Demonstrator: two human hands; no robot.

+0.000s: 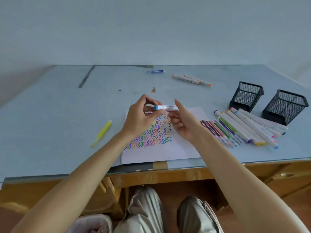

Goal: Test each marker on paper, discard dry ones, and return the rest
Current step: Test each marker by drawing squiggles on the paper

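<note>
A white marker with a blue cap [165,107] is held level above the paper [168,148], which is covered in coloured squiggles. My left hand [143,118] pinches its blue-capped end. My right hand [183,121] grips the barrel from the other side. A row of several markers and thin pens [244,130] lies on the table right of the paper. Two white markers with orange caps [191,80] and a blue pen [155,71] lie at the far side. A yellow pen [101,133] lies left of the paper.
Two black mesh pen holders [246,96] [285,106] stand at the right, behind the row of markers. The table's front edge [159,170] runs just below the paper, with wooden drawers and my knees beneath it.
</note>
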